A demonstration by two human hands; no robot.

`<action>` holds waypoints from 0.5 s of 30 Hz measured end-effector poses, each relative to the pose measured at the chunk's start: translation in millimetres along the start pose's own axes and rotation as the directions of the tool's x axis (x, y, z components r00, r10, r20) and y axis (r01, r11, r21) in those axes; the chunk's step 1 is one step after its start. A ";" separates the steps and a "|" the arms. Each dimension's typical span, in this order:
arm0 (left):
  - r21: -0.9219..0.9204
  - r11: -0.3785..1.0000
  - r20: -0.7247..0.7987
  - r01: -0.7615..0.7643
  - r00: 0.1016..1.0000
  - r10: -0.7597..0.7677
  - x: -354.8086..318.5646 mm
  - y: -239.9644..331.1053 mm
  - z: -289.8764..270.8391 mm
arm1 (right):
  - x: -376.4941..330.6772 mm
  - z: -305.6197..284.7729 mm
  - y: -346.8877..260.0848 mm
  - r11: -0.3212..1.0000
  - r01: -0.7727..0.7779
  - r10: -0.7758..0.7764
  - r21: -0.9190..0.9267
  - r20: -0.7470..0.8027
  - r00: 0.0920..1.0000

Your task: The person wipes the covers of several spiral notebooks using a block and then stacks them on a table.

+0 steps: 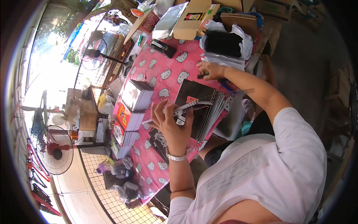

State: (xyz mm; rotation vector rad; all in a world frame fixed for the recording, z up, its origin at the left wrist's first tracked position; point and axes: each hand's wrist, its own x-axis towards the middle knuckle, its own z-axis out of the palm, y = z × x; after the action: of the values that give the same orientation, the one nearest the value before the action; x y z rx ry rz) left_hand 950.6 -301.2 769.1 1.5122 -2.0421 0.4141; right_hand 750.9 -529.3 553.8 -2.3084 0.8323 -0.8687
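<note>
My left hand (172, 118), with a metal-banded watch on its wrist, is closed round a thin spiral notebook (194, 107) seen nearly edge-on. Beneath it lies a stack of black-covered spiral notebooks (195, 90), their wire bindings fanned out toward my body. Farther off and to the right, my right hand (213, 71) has its fingers curled in on a small dark object (203, 76), too little of which shows to name. Just past that hand sits a pile of spiral-bound pages (225, 61) with black sheets (223, 43) and white plastic on top.
Several stacks of notebooks (128, 117) line the left side of the pink patterned tablecloth (164, 72). A black tape-dispenser-like box (163, 48) stands farther back. Cardboard boxes (195, 16) fill the far end. Plastic bags (126, 192) lie at the near left. Two fans (56, 153) stand beyond the table.
</note>
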 end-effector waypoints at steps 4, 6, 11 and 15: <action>-0.024 0.997 -0.022 0.073 0.997 -0.074 -13.1 -18.8 2.6 | 42.1 -58.3 -115.9 0.578 -0.014 0.034 0.816 -0.007 0.999; -0.041 0.990 0.021 0.132 0.991 -0.131 -10.0 -16.2 4.0 | 30.6 -106.7 -176.5 0.394 -0.025 -0.203 0.919 0.114 0.973; -0.011 0.997 -0.009 0.076 0.997 -0.076 -2.5 -11.4 7.2 | 31.6 -124.6 -193.1 0.911 -0.204 -0.067 0.358 0.617 0.784; -0.075 0.993 0.008 0.088 0.996 -0.088 -2.4 -11.7 3.8 | 27.6 -126.6 -206.4 0.631 -0.118 -0.370 0.767 0.431 0.823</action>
State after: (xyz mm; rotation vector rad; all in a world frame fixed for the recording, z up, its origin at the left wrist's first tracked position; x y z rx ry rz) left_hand 961.2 -305.1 763.7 1.5522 -1.9639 0.2964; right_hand 750.6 -443.1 781.7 -1.6659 -0.0269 -0.4060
